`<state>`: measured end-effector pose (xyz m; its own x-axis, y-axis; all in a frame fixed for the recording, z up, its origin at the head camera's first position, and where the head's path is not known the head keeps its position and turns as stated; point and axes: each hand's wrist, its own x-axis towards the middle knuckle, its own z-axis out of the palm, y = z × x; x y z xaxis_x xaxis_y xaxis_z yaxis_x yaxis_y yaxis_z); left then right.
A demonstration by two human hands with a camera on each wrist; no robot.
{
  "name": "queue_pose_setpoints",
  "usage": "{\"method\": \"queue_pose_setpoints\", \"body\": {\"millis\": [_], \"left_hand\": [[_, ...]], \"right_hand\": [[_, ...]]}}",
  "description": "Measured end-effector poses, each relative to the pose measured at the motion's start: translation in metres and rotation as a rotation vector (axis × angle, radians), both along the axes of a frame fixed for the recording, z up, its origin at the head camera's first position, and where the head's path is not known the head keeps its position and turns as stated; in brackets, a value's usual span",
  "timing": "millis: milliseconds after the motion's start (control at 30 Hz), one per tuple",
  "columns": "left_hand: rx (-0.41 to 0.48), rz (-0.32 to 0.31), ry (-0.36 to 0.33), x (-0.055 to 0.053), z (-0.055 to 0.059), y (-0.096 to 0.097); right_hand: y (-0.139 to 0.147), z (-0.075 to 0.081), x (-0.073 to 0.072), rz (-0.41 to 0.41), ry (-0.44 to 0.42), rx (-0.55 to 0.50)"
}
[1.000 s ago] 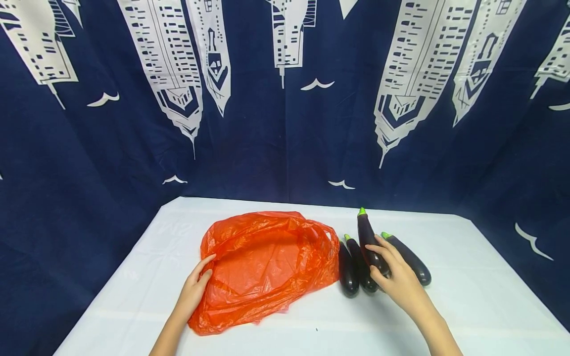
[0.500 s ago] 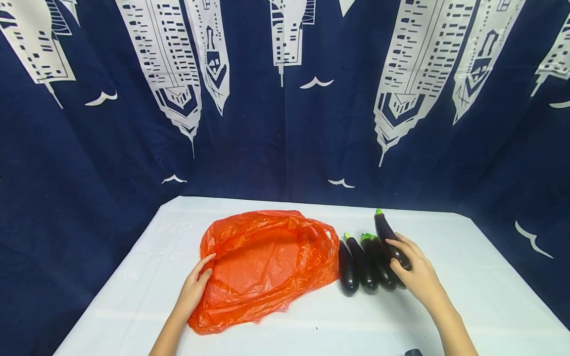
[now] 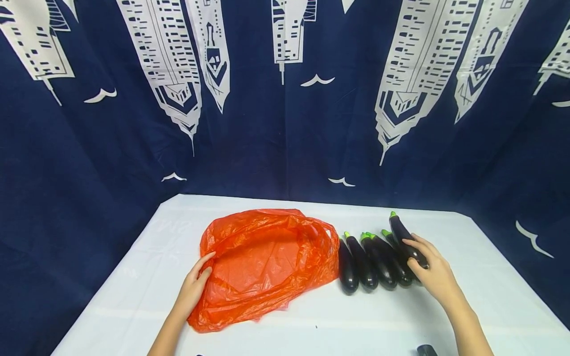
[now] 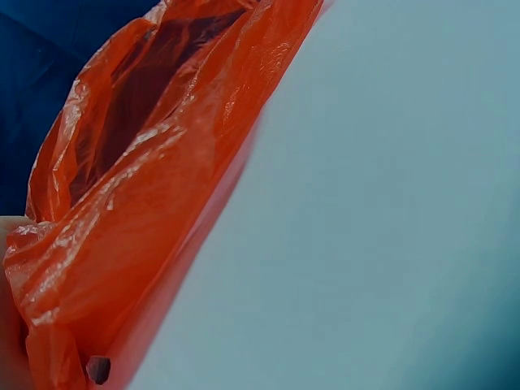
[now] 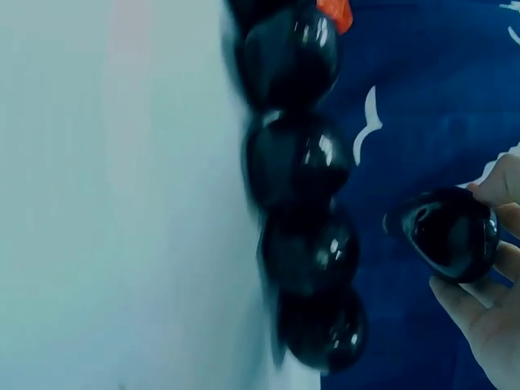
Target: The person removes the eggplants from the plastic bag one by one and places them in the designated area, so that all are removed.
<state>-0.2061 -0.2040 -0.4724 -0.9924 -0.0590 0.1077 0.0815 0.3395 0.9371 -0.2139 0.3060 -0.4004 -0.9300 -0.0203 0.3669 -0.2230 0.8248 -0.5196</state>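
Observation:
My right hand [image 3: 434, 269] grips a dark purple eggplant [image 3: 404, 236] with a green stem, its stem end pointing away from me. In the right wrist view this eggplant [image 5: 455, 236] is held up off the table, apart from the others. Several more eggplants [image 3: 377, 264] lie side by side in a row, partly behind the held one. At the left, my left hand [image 3: 196, 281] pinches the rim of an orange-red plastic bag [image 3: 262, 262], which lies with its mouth spread wide. The left wrist view shows the bag [image 4: 154, 219] with the hand mostly cut off at the left edge.
A white cloth covers the table [image 3: 320, 329]. Behind it hangs a navy curtain [image 3: 285, 138] printed with white buildings and birds. The bag's right side meets the leftmost eggplant [image 3: 348, 272]. A small dark object [image 3: 426, 350] shows at the bottom edge near my right forearm.
My right hand has carried the eggplant rightward along the row, uncovering eggplants that were behind it. My left hand and the bag have stayed put.

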Motion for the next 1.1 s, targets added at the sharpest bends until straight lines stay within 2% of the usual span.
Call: {"method": "queue_pose_setpoints", "body": {"millis": [400,600,700,933,1100], "left_hand": [[-0.007,0.001,0.0,0.0,0.001,0.0],[0.002,-0.017,-0.012,0.0,0.001,0.004],[0.001,-0.015,-0.014,0.0,0.001,0.003],[-0.003,-0.016,0.002,0.0,0.0,0.001],[-0.004,-0.015,-0.004,0.001,0.0,0.0]], "right_hand": [[0.041,-0.007,-0.013,-0.003,-0.024,0.073],[0.059,-0.011,-0.012,-0.019,-0.079,0.099],[0.064,-0.015,-0.014,-0.023,-0.112,0.088],[0.068,-0.026,-0.021,0.0,-0.095,0.049],[0.069,-0.032,-0.023,-0.001,-0.122,-0.004]]}}
